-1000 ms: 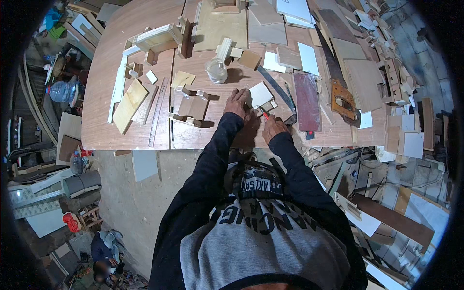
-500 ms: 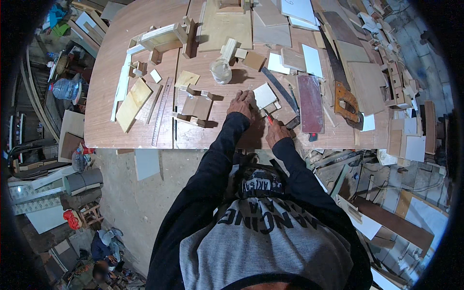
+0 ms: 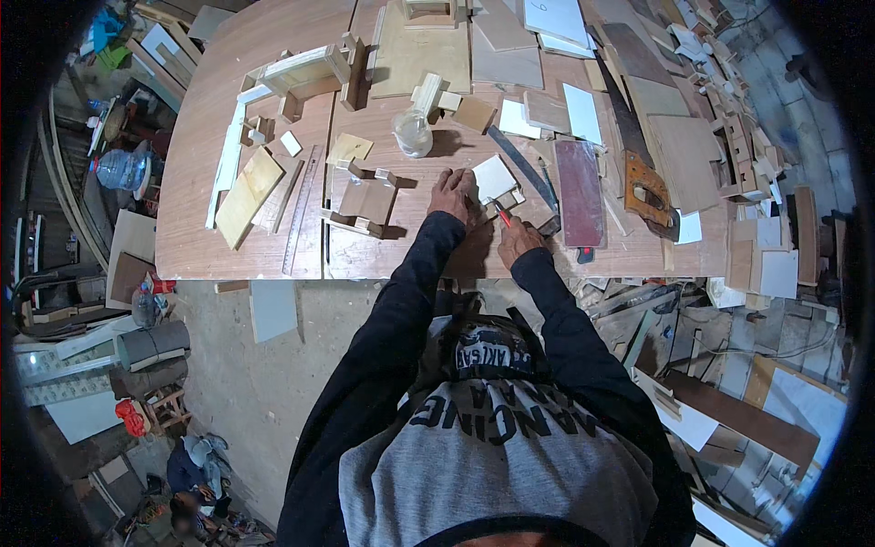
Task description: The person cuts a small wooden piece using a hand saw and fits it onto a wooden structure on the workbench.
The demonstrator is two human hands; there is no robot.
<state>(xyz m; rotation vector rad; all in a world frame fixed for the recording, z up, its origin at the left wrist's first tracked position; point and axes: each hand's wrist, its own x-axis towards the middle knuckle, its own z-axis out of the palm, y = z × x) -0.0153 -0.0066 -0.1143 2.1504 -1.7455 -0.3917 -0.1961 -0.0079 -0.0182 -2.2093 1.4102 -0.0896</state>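
Observation:
My left hand [image 3: 453, 194] is on the table with fingers bent and pressed against the left side of a small white-faced wood piece [image 3: 494, 175], gripping it there. My right hand [image 3: 517, 235] is closed on a slim red-handled tool [image 3: 503, 215], its tip at the lower edge of that piece. To their right lie a dark metal square [image 3: 521, 164], a maroon board [image 3: 577, 191] and a handsaw with a wooden handle [image 3: 645, 187]. A glass jar [image 3: 412, 135] stands beyond my hands, and a small wooden assembly [image 3: 363, 201] lies left of them.
The wooden table [image 3: 182, 255] also carries a larger assembly [image 3: 305, 68], a long ruler [image 3: 301, 210] and stacked board offcuts. Boards and scraps crowd both sides. A person [image 3: 191, 483] is low on the floor at lower left, near a red cloth [image 3: 130, 417].
My hands stay nearly in the same place at the white piece, with only slight movement. The view has shifted a little between frames.

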